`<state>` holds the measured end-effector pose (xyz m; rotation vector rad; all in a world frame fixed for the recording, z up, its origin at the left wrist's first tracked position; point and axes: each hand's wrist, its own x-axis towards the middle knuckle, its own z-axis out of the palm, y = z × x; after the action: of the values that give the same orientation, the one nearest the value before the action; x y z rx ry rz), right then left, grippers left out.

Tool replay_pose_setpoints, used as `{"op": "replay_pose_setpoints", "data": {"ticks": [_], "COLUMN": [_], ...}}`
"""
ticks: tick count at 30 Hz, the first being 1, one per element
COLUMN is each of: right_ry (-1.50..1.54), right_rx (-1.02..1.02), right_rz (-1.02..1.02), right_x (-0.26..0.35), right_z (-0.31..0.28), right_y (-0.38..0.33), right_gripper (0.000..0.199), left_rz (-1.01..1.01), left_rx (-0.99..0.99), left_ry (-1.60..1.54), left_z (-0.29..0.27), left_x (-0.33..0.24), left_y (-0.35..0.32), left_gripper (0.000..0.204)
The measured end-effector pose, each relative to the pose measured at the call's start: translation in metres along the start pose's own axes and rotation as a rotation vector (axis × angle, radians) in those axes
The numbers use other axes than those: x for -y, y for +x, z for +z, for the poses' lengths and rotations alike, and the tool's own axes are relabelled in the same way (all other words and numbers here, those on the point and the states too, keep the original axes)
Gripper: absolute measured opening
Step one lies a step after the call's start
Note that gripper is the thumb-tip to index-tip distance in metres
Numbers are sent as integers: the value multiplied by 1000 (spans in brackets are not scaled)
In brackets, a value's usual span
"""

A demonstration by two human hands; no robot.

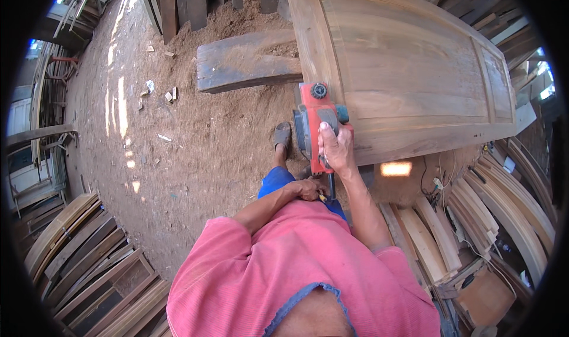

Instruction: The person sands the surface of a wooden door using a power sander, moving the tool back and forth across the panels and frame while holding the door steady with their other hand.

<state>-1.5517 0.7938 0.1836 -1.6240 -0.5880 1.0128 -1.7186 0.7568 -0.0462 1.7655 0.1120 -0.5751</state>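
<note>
Dusty floor (pixel 201 153) lay beneath the red planer (pixel 313 120), which the right hand (pixel 336 149) gripped at the edge of the wooden door (pixel 409 46); the left hand (pixel 308 189) curled by the pink shirt (pixel 308 242), its hold unclear; one-handed tilting risked gouging the door

You wear a pink, short-sleeved shirt (pixel 308 248) (its neckline (pixel 320 286) edged in ragged blue), blue shorts (pixel 274 180) and a dark shoe (pixel 283 133).

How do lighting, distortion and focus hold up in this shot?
Head view: sunlight streaks glare on the dirt floor; fisheye distortion bows the edges of the wooden panel door, with black corners around the image; the red electric planer and right hand look fairly sharp.
</note>
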Motion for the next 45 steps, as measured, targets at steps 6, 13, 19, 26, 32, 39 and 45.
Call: {"op": "replay_pose_setpoints", "data": {"ticks": [6,13,19,26,32,39,45], "right_ry": [22,28,39,24,6,49,63], "right_rx": [2,5,-24,-29,10,-25,-33], "right_rz": [-55,-64,-87,-119,-181,-80,-37], "right_x": [1,12,23,25,29,49,64], "right_z": [-1,3,11,11,14,27,31], "right_y": [46,90,116,150,188,236,275], "right_gripper": [49,48,56,57,43,48,49], "left_rz": [-53,-222,-247,-243,-252,-226,-249], "left_rx": [-45,-180,-335,-416,-453,-562,-673], "left_ry": [196,70,1,-35,-12,-7,-35], "left_z": [-11,-51,-67,-76,-85,-100,-122], "left_x": [16,15,13,11,26,40,32], "left_y": [-1,-24,-32,-32,-30,-28,-30], "left_gripper": [46,45,31,36,40,33,31]}}
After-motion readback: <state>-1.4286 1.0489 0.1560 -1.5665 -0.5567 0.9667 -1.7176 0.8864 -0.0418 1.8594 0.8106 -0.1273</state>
